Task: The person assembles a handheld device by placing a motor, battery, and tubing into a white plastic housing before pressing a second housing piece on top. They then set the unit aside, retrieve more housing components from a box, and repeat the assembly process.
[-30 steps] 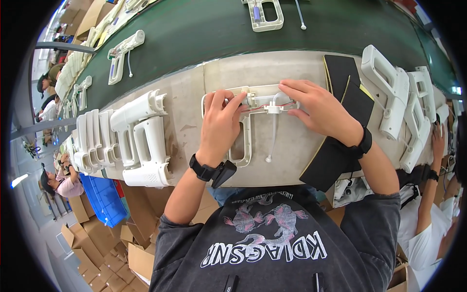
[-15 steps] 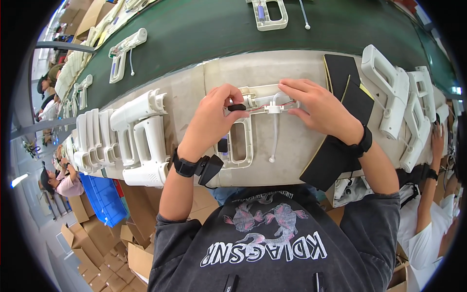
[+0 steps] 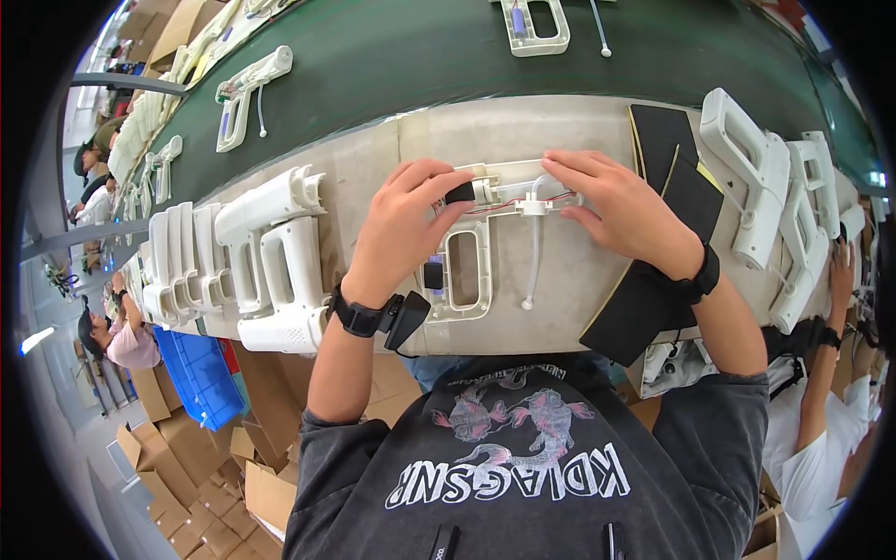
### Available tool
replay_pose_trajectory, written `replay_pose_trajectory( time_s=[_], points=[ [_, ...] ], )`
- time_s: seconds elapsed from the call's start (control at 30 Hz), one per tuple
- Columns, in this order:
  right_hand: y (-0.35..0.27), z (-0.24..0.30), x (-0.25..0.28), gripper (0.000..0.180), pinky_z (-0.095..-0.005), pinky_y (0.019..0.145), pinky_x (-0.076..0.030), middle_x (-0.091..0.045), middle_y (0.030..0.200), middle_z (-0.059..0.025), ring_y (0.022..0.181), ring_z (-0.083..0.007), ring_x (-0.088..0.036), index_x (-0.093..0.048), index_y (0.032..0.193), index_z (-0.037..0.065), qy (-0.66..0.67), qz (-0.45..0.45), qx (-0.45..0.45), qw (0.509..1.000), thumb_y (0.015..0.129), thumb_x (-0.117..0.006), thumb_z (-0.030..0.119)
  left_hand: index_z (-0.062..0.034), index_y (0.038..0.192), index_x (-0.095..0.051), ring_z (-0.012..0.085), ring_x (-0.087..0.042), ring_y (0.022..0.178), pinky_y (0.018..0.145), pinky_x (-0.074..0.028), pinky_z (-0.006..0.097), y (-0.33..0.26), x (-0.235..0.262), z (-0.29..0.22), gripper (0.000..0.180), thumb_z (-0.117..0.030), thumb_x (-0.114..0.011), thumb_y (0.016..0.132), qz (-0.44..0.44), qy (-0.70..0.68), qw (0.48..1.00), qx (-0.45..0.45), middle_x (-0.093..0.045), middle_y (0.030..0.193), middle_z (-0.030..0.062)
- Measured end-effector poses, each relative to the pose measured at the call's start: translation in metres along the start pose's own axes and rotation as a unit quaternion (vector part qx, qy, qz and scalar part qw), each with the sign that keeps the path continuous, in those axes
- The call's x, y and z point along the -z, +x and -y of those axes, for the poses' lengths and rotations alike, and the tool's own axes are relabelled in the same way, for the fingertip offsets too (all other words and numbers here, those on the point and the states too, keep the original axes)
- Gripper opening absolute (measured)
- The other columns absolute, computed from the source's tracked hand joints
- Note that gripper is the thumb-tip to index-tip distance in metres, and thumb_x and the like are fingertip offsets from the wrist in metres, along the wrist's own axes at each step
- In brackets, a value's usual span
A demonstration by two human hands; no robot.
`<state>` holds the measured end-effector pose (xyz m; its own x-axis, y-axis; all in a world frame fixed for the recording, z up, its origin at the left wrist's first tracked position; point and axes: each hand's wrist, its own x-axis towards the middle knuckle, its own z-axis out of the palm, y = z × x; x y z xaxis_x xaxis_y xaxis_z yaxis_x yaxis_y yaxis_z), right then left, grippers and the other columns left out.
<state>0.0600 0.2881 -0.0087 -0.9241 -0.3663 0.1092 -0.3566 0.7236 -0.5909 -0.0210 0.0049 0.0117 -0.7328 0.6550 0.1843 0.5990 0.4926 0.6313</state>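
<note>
Head view: open white casing lies on the surface in front of the person, handle toward them. Left hand pinches a black cylinder at the casing's left end, probably to line it up. Right hand, half open, spans the right end, likely steadying; can't tell how firmly. White shells left, black pads right, green belt beyond; cardboard boxes on the left of the room.

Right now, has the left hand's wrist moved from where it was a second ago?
Yes, leftward: the dark wristband below the left hand now appears much nearer the stacked white casings, which stayed put.
</note>
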Motion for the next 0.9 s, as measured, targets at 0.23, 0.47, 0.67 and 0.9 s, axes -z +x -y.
replay_pose_trajectory(
  time_s=[0.23, 0.47, 0.67, 0.9],
  points=[
    [0.002, 0.001, 0.000, 0.060, -0.0417, 0.108, -0.047, -0.056, 0.145, -0.0144, 0.129, -0.0340, -0.055, -0.055, 0.142, 0.001, -0.003, 0.006, -0.004, 1.000, 0.086, -0.074, 0.002, -0.0085, 0.112, -0.072, 0.0286, -0.064, 0.103, 0.095, -0.051, 0.040, 0.000, -0.012, 0.012, 0.033, -0.011, -0.080, 0.080, 0.010, 0.020, 1.000, -0.003, -0.069, 0.107, 0.0067],
    [0.006, 0.017, 0.014, 0.066, -0.0426, 0.113, -0.043, -0.053, 0.149, -0.0150, 0.137, -0.0372, -0.049, -0.053, 0.145, 0.003, -0.048, 0.030, -0.003, 0.998, 0.082, -0.075, 0.001, -0.0101, 0.122, -0.069, 0.0317, -0.060, 0.114, 0.101, -0.047, 0.043, -0.032, 0.009, 0.004, 0.045, -0.017, -0.082, 0.080, -0.069, 0.076, 0.995, -0.015, -0.067, 0.120, 0.0083],
    [0.014, 0.098, 0.036, 0.065, -0.0440, 0.107, -0.046, -0.058, 0.143, -0.0139, 0.130, -0.0384, -0.054, -0.057, 0.142, 0.006, -0.005, 0.063, 0.038, 0.997, 0.080, -0.075, 0.000, -0.0059, 0.128, -0.066, 0.0361, -0.061, 0.115, 0.101, -0.047, 0.045, -0.133, 0.081, -0.001, 0.049, -0.021, -0.082, 0.084, -0.249, 0.214, 0.927, 0.178, -0.067, 0.122, 0.0144],
    [0.073, 0.170, 0.002, 0.056, -0.0438, 0.103, -0.049, -0.061, 0.138, -0.0140, 0.122, -0.0374, -0.058, -0.061, 0.138, 0.005, 0.047, 0.148, 0.228, 0.961, 0.084, -0.076, 0.005, 0.0007, 0.106, -0.064, 0.0384, -0.064, 0.099, 0.088, -0.051, 0.047, -0.148, 0.082, 0.022, 0.035, -0.023, -0.078, 0.085, -0.140, 0.243, 0.898, 0.340, -0.065, 0.103, 0.0178]
  ],
)
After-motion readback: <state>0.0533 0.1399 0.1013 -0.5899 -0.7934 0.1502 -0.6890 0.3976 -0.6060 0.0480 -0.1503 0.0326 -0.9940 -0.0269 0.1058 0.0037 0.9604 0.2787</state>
